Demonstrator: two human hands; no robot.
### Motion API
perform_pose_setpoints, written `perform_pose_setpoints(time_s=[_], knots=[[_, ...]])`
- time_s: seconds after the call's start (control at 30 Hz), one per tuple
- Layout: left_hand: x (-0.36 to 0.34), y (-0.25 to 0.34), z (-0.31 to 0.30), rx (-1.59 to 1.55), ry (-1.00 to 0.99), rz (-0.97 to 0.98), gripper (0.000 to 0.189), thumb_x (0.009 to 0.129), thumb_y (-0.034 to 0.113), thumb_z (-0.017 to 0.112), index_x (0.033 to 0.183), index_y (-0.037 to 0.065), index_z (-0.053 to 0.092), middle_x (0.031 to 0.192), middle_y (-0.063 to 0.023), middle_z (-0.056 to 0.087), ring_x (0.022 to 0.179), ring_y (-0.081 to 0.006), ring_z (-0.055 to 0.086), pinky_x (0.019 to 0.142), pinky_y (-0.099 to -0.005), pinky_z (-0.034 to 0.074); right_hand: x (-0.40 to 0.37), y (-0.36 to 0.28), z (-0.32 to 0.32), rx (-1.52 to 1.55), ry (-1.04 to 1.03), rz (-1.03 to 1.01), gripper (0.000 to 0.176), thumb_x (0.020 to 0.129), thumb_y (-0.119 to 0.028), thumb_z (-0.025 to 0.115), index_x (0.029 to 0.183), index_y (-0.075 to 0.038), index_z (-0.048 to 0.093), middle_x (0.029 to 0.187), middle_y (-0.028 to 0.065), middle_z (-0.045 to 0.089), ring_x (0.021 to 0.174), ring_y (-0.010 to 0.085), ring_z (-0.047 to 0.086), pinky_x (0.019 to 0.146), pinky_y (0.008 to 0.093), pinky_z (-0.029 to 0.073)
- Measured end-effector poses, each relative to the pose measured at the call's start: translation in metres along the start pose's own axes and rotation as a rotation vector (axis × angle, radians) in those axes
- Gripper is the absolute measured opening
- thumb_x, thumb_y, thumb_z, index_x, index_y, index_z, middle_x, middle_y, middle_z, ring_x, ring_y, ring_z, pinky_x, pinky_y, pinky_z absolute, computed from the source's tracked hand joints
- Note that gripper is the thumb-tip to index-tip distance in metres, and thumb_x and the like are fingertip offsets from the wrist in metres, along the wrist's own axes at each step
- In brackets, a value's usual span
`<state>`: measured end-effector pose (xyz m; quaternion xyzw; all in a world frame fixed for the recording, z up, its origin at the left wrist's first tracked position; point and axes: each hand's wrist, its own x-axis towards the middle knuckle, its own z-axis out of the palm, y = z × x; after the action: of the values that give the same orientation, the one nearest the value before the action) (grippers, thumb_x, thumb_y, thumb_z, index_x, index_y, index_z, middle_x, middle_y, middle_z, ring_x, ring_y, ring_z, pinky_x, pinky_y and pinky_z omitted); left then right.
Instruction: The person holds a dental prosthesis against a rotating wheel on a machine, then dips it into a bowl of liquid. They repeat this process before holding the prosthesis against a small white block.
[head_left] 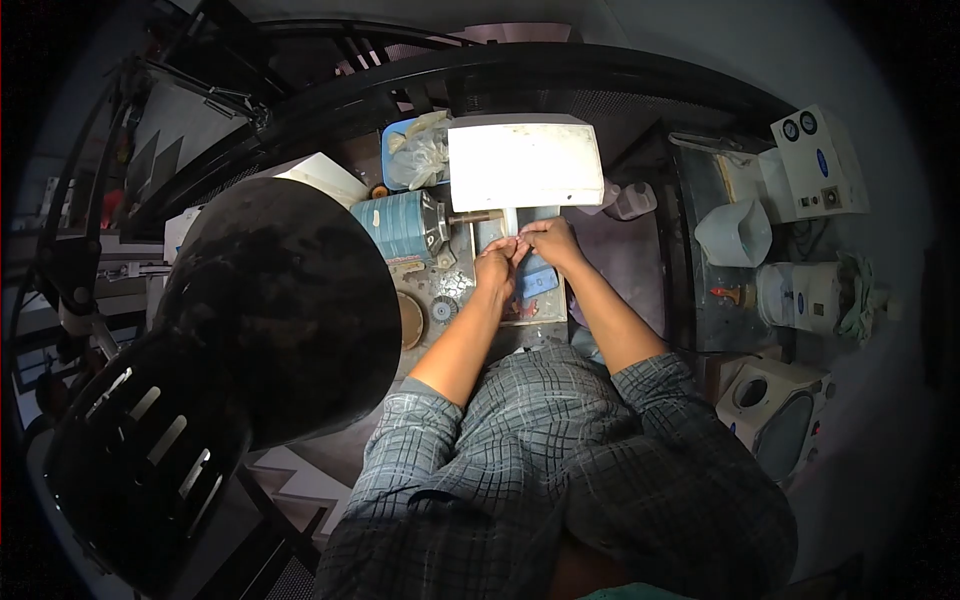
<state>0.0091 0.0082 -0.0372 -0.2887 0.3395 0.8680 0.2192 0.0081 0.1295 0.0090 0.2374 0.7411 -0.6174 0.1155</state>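
Both hands meet just below a white box-shaped cover [525, 165]. My left hand [497, 264] has its fingers pressed together, and my right hand [552, 243] pinches from the other side, fingertips touching. Something small between the fingertips is too small to name. A white tube-like piece [510, 221] comes down from the cover to the fingertips. To the left, a blue motor [400, 224] has a shaft [474, 217] reaching under the cover. Beneath the hands is a shallow tray [548, 313] with a blue phone-like object [536, 284] in it.
A large black lamp shade [290, 310] fills the left side. A blue bin [395, 165] with plastic bags stands behind the motor. A round brown dish [409, 320] lies left of my left forearm. At right are a white jug [734, 233], a gauge box [818, 163] and a white machine [775, 415].
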Motion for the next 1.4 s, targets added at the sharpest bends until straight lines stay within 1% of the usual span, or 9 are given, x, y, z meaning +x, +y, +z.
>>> perform_pose_setpoints(time_s=[0.07, 0.47, 0.57, 0.7, 0.8, 0.87, 1.0, 1.3, 1.4], knots=[[0.004, -0.003, 0.000, -0.064, 0.011, -0.053, 0.008, 0.085, -0.005, 0.045, 0.091, -0.005, 0.050, 0.088, -0.0122, 0.056, 0.079, -0.0210, 0.058, 0.077, -0.0324, 0.053, 0.002, 0.002, 0.000, 0.079, -0.018, -0.021, 0.011, 0.071, -0.006, 0.062, 0.078, 0.003, 0.065, 0.068, 0.0063, 0.063, 0.058, 0.0103, 0.056, 0.051, 0.0219, 0.045], [-0.001, 0.019, -0.014, 0.172, -0.070, 0.063, 0.013, 0.084, -0.007, 0.045, 0.095, -0.008, 0.051, 0.088, -0.0159, 0.059, 0.077, -0.0227, 0.061, 0.070, -0.0323, 0.053, 0.003, 0.025, 0.017, 0.038, -0.047, -0.047, 0.010, 0.074, -0.005, 0.060, 0.078, 0.001, 0.065, 0.070, 0.0045, 0.063, 0.057, 0.0080, 0.053, 0.051, 0.0223, 0.043], [-0.028, 0.049, -0.016, 0.415, -0.212, 0.045, 0.012, 0.088, 0.003, 0.045, 0.090, -0.003, 0.056, 0.088, -0.0136, 0.062, 0.080, -0.0208, 0.061, 0.072, -0.0327, 0.053, -0.028, 0.007, 0.017, 0.073, -0.123, -0.074, 0.014, 0.075, -0.010, 0.062, 0.082, 0.001, 0.066, 0.069, 0.0033, 0.062, 0.057, 0.0068, 0.051, 0.051, 0.0222, 0.041], [-0.066, 0.079, -0.021, 0.612, -0.428, 0.118, 0.011, 0.087, 0.002, 0.047, 0.091, -0.003, 0.056, 0.088, -0.0133, 0.062, 0.078, -0.0203, 0.061, 0.071, -0.0330, 0.053, -0.071, -0.021, 0.008, 0.052, -0.219, -0.150, 0.017, 0.078, -0.016, 0.063, 0.083, 0.000, 0.066, 0.064, 0.0003, 0.059, 0.056, 0.0049, 0.048, 0.051, 0.0218, 0.040], [-0.104, 0.098, -0.010, 0.621, -0.522, 0.200, 0.011, 0.087, 0.002, 0.047, 0.091, -0.003, 0.056, 0.089, -0.0136, 0.062, 0.077, -0.0200, 0.061, 0.070, -0.0336, 0.053, -0.093, -0.043, 0.002, 0.039, -0.216, -0.224, 0.017, 0.080, -0.016, 0.061, 0.084, 0.000, 0.066, 0.063, -0.0015, 0.057, 0.056, 0.0039, 0.047, 0.050, 0.0207, 0.038], [-0.118, 0.105, -0.005, 0.622, -0.559, 0.216, 0.011, 0.087, 0.001, 0.046, 0.091, -0.003, 0.056, 0.089, -0.0139, 0.061, 0.077, -0.0201, 0.061, 0.069, -0.0340, 0.053, -0.103, -0.060, -0.001, 0.064, -0.254, -0.247, 0.019, 0.082, -0.014, 0.059, 0.092, 0.001, 0.065, 0.077, 0.0035, 0.064, 0.062, 0.0053, 0.053, 0.056, 0.0206, 0.044], [-0.137, 0.110, 0.004, 0.629, -0.612, 0.270, 0.011, 0.087, 0.001, 0.046, 0.091, -0.004, 0.055, 0.085, -0.0126, 0.061, 0.077, -0.0208, 0.061, 0.070, -0.0349, 0.054, -0.122, -0.087, -0.002, 0.170, -0.382, -0.322, 0.016, 0.082, -0.010, 0.058, 0.092, 0.003, 0.062, 0.075, 0.0027, 0.063, 0.061, 0.0032, 0.054, 0.052, 0.0174, 0.043], [-0.134, 0.104, 0.002, 0.504, -0.605, 0.175, 0.013, 0.087, 0.001, 0.045, 0.094, -0.004, 0.054, 0.078, -0.0108, 0.060, 0.066, -0.0180, 0.060, 0.061, -0.0307, 0.053, -0.122, -0.081, 0.006, 0.290, -0.385, -0.327, 0.014, 0.081, -0.006, 0.060, 0.091, 0.003, 0.060, 0.073, 0.0032, 0.062, 0.063, 0.0048, 0.056, 0.054, 0.0172, 0.044], [-0.131, 0.096, 0.004, 0.399, -0.550, 0.108, 0.012, 0.087, 0.001, 0.045, 0.094, -0.003, 0.054, 0.077, -0.0104, 0.060, 0.065, -0.0171, 0.059, 0.058, -0.0297, 0.052, -0.116, -0.073, 0.004, 0.194, -0.393, -0.265, 0.012, 0.080, -0.007, 0.060, 0.088, 0.002, 0.061, 0.075, 0.0038, 0.063, 0.064, 0.0057, 0.056, 0.055, 0.0179, 0.043]])
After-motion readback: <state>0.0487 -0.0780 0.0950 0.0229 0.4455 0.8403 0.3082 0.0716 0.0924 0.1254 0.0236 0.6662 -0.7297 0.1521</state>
